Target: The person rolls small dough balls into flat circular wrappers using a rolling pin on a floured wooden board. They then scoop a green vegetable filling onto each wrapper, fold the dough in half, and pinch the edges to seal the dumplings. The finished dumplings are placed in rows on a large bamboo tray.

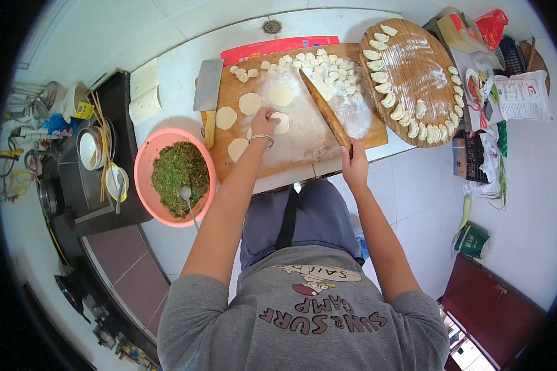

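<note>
My left hand [263, 122] presses down on a round dough wrapper [283, 123] on the floured wooden board [303, 148]. A bracelet circles that wrist. My right hand [354, 162] grips the near end of a wooden rolling pin [325, 111], which lies slanted across the board toward the far side. Flat rolled wrappers [250, 103] lie around my left hand. A heap of small cut dough pieces [312, 65] sits at the board's far edge.
A pink bowl [143, 179] of green filling with a spoon stands left of the board. A cleaver [207, 93] rests on the board's left edge. A round tray [414, 62] ringed with folded dumplings lies at right. Bowls and chopsticks [102, 148] sit far left; bags at far right.
</note>
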The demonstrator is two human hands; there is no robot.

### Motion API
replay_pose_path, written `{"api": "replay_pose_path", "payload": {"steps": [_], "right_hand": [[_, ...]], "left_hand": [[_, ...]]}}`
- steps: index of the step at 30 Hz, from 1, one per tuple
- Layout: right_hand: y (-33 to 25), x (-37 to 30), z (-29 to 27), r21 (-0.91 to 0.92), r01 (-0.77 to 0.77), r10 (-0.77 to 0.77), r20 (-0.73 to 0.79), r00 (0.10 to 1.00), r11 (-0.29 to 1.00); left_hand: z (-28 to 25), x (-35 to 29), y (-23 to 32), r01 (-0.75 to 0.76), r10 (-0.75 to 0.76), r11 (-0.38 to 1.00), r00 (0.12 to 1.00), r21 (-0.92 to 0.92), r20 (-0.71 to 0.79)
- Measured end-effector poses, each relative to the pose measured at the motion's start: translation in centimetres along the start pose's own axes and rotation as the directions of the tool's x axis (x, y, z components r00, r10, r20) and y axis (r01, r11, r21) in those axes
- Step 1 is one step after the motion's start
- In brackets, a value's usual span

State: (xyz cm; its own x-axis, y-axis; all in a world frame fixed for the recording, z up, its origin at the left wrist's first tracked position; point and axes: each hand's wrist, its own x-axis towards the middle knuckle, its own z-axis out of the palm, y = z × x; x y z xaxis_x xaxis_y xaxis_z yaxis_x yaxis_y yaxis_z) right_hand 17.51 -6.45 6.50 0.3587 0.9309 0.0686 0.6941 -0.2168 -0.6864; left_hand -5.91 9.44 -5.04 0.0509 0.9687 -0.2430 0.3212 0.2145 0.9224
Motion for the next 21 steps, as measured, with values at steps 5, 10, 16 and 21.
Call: {"api": "replay_pose_path", "payload": {"steps": [5,10,16,21], "right_hand": [[-0.4,0.9,-0.4,0.012,-0.023,0.023,0.005,1.0,1.0],[0.6,2.8,-0.6,0.004,0.056,-0.056,0.021,0.998,0.998],[1.4,5.2,-1.0,0.038,0.159,-0.161,0.049,0.986,0.987],[1.2,6.4,-1.7,0.041,0.119,-0.123,0.111,0.986,0.992]], "left_hand": [[0.0,0.9,1.9,-0.117,0.116,0.992,0.992,0.041,0.04],[-1.9,-2.8,3.2,-0.188,0.133,0.692,0.982,0.697,0.133],[-0.6,-8.3,1.7,-0.261,0.22,0.477,0.96,0.839,0.174],[0.4,-9.4,3.1,-0.166,0.107,0.462,0.986,0.871,0.131]]}}
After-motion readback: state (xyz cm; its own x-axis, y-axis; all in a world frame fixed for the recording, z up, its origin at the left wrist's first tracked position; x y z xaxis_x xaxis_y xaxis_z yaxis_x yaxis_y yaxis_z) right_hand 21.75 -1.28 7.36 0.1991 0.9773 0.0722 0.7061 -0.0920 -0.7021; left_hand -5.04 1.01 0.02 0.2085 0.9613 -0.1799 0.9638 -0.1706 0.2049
